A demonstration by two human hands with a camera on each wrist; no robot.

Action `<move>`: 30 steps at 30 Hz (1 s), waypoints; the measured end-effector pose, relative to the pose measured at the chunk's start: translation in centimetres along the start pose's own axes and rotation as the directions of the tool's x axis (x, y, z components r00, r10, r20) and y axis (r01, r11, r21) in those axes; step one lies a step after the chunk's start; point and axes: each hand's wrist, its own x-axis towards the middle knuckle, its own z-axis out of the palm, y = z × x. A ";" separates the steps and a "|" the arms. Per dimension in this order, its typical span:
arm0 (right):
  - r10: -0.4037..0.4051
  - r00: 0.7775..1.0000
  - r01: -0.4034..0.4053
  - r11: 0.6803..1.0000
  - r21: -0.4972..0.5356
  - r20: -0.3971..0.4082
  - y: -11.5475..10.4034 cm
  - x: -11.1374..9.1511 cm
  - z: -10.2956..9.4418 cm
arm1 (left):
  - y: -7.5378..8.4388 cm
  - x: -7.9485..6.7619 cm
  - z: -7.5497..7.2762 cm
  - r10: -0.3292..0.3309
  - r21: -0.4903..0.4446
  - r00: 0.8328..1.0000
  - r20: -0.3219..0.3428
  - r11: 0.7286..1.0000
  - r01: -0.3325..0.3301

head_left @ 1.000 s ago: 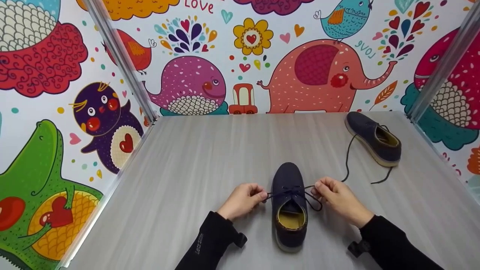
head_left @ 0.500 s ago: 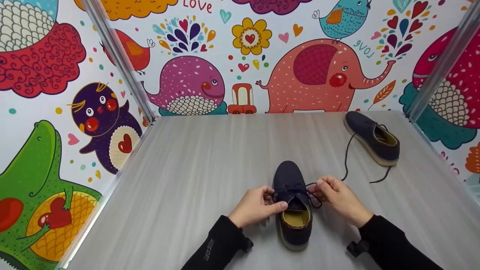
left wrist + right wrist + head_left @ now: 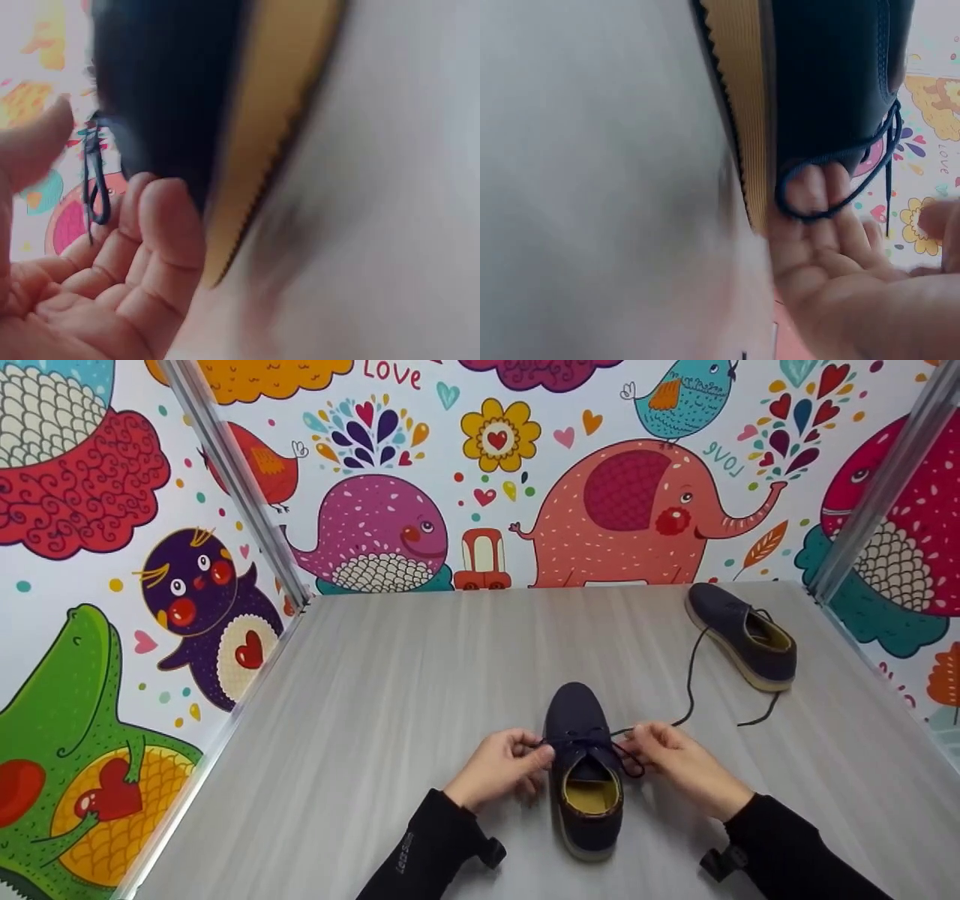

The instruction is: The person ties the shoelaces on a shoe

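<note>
A dark navy lace-up shoe (image 3: 576,712) with a yellow insole stands on the table, toe pointing away, its laces (image 3: 581,735) tied in a bow. At its left side is my left hand (image 3: 499,765); in the left wrist view the fingers are softly bent beside the upper, the thumb (image 3: 45,142) stands apart, and a lace loop (image 3: 97,180) hangs near the fingertips. On the other side, my right hand (image 3: 679,761) has its fingertips against the upper. A lace loop (image 3: 802,217) passes across those fingers in the right wrist view, with the blurred thumb (image 3: 934,221) held away.
A second navy shoe (image 3: 742,637) lies at the far right of the wood-grain table (image 3: 390,682), one long loose lace (image 3: 690,682) trailing towards my right hand. Walls printed with cartoon animals (image 3: 615,521) enclose the back and sides.
My left hand, earlier holding a lace out to the left, moved in onto the shoe and then drew back slightly. The shoe shifted a little right. My right hand stayed nearly in place.
</note>
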 end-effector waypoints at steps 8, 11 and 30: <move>-0.161 0.985 0.171 0.925 -0.339 0.055 0.7 -0.5 -0.1 | 0.1 0.6 -0.3 -0.023 -0.214 0.999 -0.032 0.977 0.015; -0.246 0.969 0.237 0.863 -0.446 0.038 0.9 -0.5 -0.1 | 0.0 0.6 -0.3 -0.024 -0.271 0.997 -0.077 0.963 0.002; -0.274 0.962 0.251 0.855 -0.455 0.015 1.0 -0.6 0.0 | -0.3 0.1 -0.4 -0.025 -0.188 0.985 -0.170 0.982 -0.008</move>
